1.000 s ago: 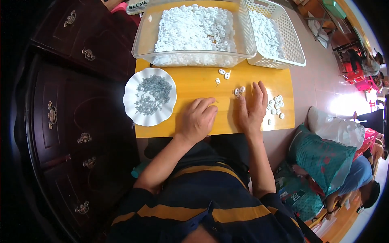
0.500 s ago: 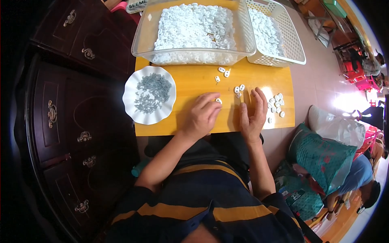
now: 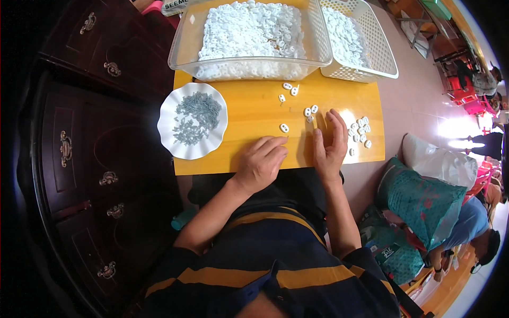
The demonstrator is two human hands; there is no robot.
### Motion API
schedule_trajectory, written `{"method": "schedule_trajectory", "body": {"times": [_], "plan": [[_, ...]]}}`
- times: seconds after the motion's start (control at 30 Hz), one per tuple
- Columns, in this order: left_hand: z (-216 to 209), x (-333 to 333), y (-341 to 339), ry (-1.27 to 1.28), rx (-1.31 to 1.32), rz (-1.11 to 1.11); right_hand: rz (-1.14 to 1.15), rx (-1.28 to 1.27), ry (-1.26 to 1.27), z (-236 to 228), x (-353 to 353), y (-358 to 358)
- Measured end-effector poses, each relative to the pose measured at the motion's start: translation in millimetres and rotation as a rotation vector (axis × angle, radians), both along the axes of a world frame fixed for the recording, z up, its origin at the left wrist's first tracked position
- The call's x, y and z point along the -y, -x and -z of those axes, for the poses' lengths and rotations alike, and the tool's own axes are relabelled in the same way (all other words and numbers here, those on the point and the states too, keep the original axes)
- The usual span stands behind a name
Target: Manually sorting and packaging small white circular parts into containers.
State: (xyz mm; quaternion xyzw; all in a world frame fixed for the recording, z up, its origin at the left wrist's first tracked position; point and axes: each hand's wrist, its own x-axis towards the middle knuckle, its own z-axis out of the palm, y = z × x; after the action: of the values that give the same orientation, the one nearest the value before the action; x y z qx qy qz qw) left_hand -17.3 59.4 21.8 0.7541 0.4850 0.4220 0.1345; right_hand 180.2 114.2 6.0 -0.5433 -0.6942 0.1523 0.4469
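My left hand (image 3: 263,161) is closed in a pinch over the near part of the wooden table (image 3: 238,119). A tiny dark sliver shows at its fingertips, too small to name. Just beyond those fingertips lies a small white oval plastic piece (image 3: 284,127) with two dark holes, apart from the hand. My right hand (image 3: 331,151) rests with thumb and fingers apart, holding nothing visible. Ahead of its thumb lie a few similar white pieces (image 3: 310,112). A loose group of several more white pieces (image 3: 361,130) lies to the right of that hand.
A scalloped white plate (image 3: 166,132) of small grey slender pieces (image 3: 196,114) stands at left. A clear bin (image 3: 185,66) and a white perforated basket (image 3: 389,69), both holding white pieces, stand along the far edge. Green bags (image 3: 419,196) sit on the floor at right, near another person (image 3: 466,225).
My left hand has drawn back slightly toward me, and the white piece that was at its fingertips now lies uncovered on the table. My right hand stays nearly the same.
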Motion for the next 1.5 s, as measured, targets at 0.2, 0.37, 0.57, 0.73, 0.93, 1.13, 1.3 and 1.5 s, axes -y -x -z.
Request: {"method": "schedule_trajectory", "body": {"times": [0.2, 0.37, 0.57, 0.73, 0.93, 1.13, 1.3, 1.5], "plan": [[4, -3, -4, -0.009, -0.032, 0.050, 0.012, -0.051, 0.003, 4, 0, -5], [0, -2, -3, 0.009, -0.084, 0.121, 0.008, -0.141, 0.022, 5, -1, -4], [3, -4, -5, 0.023, -0.167, 0.074, 0.008, -0.123, 0.034, 7, -1, -5], [7, 1, -4, 0.027, -0.157, 0.080, 0.002, -0.099, 0.028, 5, -1, -5], [9, 1, -4, 0.021, -0.136, 0.098, -0.005, -0.114, 0.025, 6, -3, -6], [8, 3, -2, 0.009, -0.063, 0.120, -0.031, -0.120, 0.084, -3, -17, -9], [10, 7, -1, 0.027, 0.053, 0.115, -0.141, 0.207, 0.064, -28, -51, -15], [7, 8, 0, 0.010, 0.105, 0.115, -0.288, 0.297, 0.092, -25, -74, -21]]}}
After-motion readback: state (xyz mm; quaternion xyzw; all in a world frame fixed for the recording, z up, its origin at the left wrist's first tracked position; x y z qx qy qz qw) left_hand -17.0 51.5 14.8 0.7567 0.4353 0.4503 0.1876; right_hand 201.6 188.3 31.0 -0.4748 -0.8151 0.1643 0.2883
